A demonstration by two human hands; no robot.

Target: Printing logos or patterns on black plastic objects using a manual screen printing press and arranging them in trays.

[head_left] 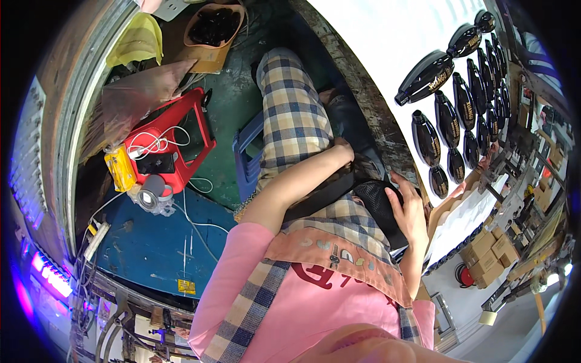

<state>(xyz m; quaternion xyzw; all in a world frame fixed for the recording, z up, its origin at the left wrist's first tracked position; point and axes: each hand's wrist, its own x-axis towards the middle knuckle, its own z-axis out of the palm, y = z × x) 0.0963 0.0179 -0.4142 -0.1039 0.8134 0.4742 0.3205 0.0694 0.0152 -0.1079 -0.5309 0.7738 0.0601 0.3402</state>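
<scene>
I sit in a checked apron over a pink top. A black bag with a mesh side (376,199) and a broad black strap (318,196) rests on my lap. My right hand (410,209) is at the bag's right edge, its thumb and fingers closed on that edge. Across my lap reaches my left forearm, and my left hand (344,150) lies beside my thigh at the strap's far side, its fingers mostly hidden. To the right, several glossy black spindle-shaped pieces (426,139) with gold lettering lie in rows on a white tabletop (375,36).
At left stands a red stool (203,127) with a white cable, a dark phone (155,163) and a yellow packet (120,169). A blue board (145,242) is nearer me. Farther off is a bin of black pieces (213,25). Cardboard boxes (487,257) sit at right.
</scene>
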